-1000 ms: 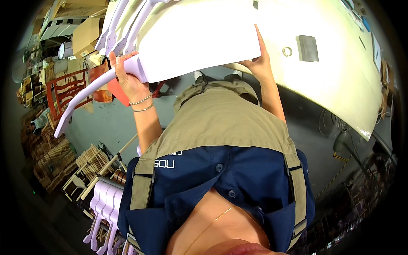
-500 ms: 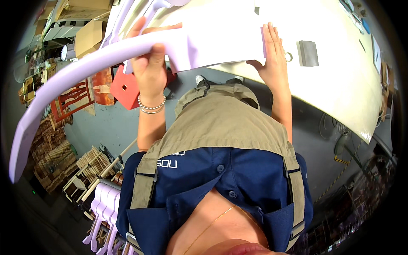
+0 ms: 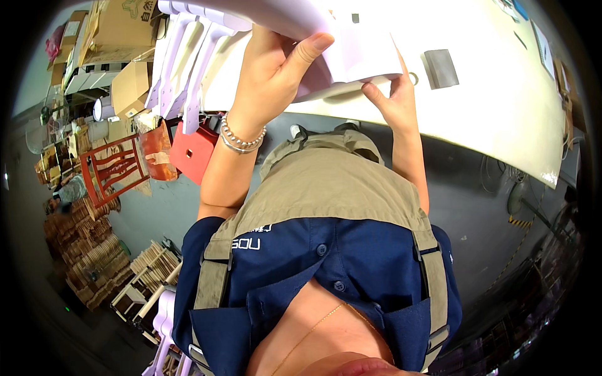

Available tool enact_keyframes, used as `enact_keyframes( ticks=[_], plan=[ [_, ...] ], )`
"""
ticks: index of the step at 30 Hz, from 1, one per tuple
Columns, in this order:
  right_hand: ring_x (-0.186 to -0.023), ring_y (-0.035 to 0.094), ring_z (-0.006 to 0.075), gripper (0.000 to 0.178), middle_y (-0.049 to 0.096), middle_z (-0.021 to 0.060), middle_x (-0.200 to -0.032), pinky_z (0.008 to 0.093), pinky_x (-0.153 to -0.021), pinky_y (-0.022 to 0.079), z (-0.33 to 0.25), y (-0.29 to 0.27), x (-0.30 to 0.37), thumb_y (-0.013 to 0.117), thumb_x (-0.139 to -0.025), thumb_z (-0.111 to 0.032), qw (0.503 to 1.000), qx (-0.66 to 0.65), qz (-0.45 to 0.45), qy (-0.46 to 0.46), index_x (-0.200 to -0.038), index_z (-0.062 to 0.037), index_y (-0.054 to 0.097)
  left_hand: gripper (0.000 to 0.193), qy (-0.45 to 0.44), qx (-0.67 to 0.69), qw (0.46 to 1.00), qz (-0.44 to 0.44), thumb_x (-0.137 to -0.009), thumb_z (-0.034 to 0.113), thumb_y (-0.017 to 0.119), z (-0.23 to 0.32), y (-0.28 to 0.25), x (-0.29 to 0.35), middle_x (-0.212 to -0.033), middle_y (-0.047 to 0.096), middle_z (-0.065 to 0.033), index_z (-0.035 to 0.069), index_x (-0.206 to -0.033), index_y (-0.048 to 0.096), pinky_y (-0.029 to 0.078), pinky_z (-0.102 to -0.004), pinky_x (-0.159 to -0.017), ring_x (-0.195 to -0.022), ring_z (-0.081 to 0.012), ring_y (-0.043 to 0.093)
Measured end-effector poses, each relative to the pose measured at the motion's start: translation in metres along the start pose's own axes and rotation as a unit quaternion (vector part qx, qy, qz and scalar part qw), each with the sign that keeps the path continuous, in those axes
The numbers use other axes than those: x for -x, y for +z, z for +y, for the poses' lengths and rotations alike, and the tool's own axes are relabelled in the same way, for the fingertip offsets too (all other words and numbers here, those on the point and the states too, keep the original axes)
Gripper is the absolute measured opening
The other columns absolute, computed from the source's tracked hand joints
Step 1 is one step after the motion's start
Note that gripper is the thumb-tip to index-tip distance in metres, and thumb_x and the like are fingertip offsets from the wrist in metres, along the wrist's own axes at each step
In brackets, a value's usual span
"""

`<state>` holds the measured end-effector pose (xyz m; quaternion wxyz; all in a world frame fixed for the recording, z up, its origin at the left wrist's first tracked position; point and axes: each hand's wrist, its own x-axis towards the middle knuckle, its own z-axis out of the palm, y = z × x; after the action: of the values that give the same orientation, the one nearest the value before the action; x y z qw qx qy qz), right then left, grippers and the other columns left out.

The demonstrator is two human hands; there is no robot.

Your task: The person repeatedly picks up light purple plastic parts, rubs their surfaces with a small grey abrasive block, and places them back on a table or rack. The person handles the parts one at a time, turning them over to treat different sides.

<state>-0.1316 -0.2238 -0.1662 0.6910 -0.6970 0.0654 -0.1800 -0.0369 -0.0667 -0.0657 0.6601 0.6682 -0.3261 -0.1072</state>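
A glossy lilac curved part, with a broad flat end and a long arched arm, is held over the near edge of the pale worktable. My left hand is closed round it near where the arm meets the broad end, thumb on top and most fingers hidden behind. At the right end of the broad part, my right hand grips the edge, its thumb below and its fingers mostly out of sight behind. The upper part of the arched arm runs out of the picture.
A dark grey block and a small ring lie right of my right hand. Several similar lilac pieces overhang the table's left side. Beyond stand a red box-like thing, a red chair frame and cardboard boxes.
The lilac part has swung and tilted: its arched arm, stretched far left before, now points up toward the far edge. My left hand moved right, closer to my right hand.
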Motion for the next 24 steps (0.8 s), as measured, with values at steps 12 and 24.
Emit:
enact_keyframes(
  ticks=[12,24],
  plan=[
    [-0.124,0.032,0.0290,0.066,0.040,0.0123,-0.131,0.0540,-0.102,0.003,0.048,-0.022,0.001,0.055,-0.076,-0.051,0.871,0.476,0.059,-0.107,-0.128,-0.0123,0.040,0.043,-0.020,-0.001,1.000,-0.021,-0.080,0.007,0.053,-0.014,-0.032,-0.004,-0.108,0.056,-0.0195,-0.006,-0.119,0.043,0.041,-0.0308,-0.088,-0.099,-0.0249,0.056],
    [-0.122,0.034,0.0281,0.078,0.035,0.0186,-0.132,0.0403,-0.101,0.023,0.073,0.010,0.048,0.019,-0.085,-0.062,0.983,-0.111,-0.002,0.146,-0.132,-0.0003,0.028,0.050,-0.203,0.320,0.847,0.372,-0.081,0.027,0.049,-0.091,-0.140,0.103,-0.116,0.052,-0.0156,0.004,-0.125,0.041,0.047,-0.0335,-0.084,-0.098,-0.0224,0.055]
  ],
)
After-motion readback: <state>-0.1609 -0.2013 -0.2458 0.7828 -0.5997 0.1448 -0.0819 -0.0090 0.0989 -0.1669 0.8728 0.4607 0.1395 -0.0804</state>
